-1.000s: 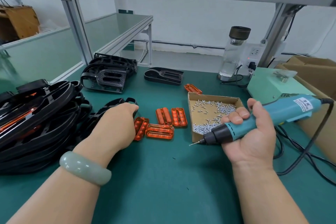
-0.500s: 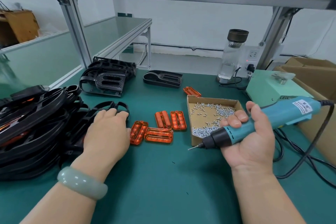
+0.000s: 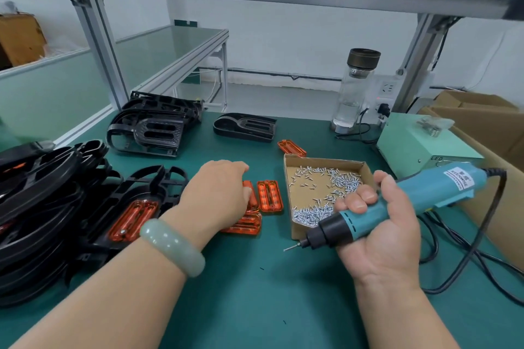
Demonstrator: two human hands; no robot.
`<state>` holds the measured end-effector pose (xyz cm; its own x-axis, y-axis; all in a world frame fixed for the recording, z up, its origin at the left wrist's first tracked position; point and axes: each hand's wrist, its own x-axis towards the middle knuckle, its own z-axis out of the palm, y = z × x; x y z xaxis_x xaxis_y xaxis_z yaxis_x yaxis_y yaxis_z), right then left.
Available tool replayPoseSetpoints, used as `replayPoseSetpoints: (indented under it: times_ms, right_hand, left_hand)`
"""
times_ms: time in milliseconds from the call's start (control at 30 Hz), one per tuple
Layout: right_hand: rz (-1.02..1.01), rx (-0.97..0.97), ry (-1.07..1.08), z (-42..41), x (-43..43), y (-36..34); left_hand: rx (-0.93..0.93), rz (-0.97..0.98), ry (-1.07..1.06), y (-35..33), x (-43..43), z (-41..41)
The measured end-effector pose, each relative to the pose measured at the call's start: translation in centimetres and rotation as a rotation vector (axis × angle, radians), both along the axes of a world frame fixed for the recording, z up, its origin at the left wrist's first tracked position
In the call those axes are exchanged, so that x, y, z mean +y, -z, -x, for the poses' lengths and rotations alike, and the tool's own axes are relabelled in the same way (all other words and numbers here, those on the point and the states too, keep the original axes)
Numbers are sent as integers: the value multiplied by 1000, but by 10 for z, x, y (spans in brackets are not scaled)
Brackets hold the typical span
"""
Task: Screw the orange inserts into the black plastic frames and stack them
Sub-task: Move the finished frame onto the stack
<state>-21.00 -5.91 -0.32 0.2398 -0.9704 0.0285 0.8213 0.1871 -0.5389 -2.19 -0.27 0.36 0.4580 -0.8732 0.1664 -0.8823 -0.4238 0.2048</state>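
My left hand (image 3: 215, 193) lies over the loose orange inserts on the green mat, fingers bent down onto one of them; whether it grips it is hidden. Two more orange inserts (image 3: 270, 195) (image 3: 243, 225) lie beside and under the hand, and another insert (image 3: 292, 147) lies behind the screw box. Left of my wrist lies a black frame (image 3: 153, 187) with an orange insert (image 3: 133, 218) seated in it, against a tall pile of black frames (image 3: 37, 207). My right hand (image 3: 380, 238) grips a teal electric screwdriver (image 3: 425, 190), bit pointing left above the mat.
A cardboard box (image 3: 323, 160) holds several small screws. More black frames (image 3: 147, 127) (image 3: 246, 126) sit at the back. A glass bottle (image 3: 357, 88), a green power unit (image 3: 411, 142) and cardboard cartons (image 3: 482, 122) stand at the right. The screwdriver cable (image 3: 467, 263) loops along the right side.
My left hand let go of the black frame, now lying by the pile with its insert showing, and moved right onto the loose inserts. The right hand kept the screwdriver nearly still.
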Motion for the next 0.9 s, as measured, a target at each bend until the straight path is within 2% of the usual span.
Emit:
replayPoseSetpoints:
  times_ms: [200,367,667,800,900]
  right_hand:
    - [-25,13,8,0,-4,2]
    - [-47,14,11,0,-6,3]
    - [-90,2,8,-1,-6,3]
    - [-101,-1,1,-4,-5,4]
    - [-98,1,-3,-4,-5,4]
  left_hand:
    - [65,-212,-36,7,-43,-15]
    - [-1,-220,-84,11,-75,-29]
    - [18,-148,-183,13,-118,-65]
    - [66,-276,-173,16,-124,-76]
    - [-22,-328,-122,14,-124,-79]
